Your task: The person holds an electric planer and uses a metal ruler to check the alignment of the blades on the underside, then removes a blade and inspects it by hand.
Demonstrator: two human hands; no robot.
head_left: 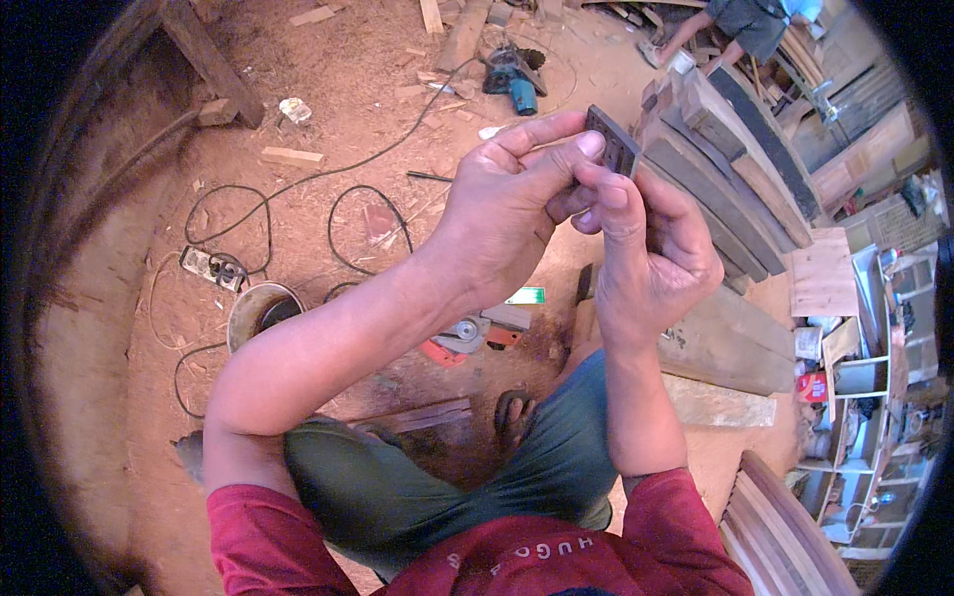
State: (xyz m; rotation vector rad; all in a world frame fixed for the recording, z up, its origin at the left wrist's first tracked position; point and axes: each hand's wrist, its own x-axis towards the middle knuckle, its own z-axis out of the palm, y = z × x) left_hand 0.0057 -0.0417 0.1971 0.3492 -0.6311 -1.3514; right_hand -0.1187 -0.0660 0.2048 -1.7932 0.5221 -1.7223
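Where bent arms converge, left hand, right hand, pinched dark slab

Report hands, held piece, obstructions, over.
Left hand and right hand gripping dark plate. Plate raised, tilted. Nothing visibly blocking; saw on floor, apart.

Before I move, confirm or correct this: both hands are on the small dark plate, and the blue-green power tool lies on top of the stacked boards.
Wrong place: the head view shows the blue-green power tool on the floor, left of the stacked boards. The left hand and right hand are on the small dark plate.
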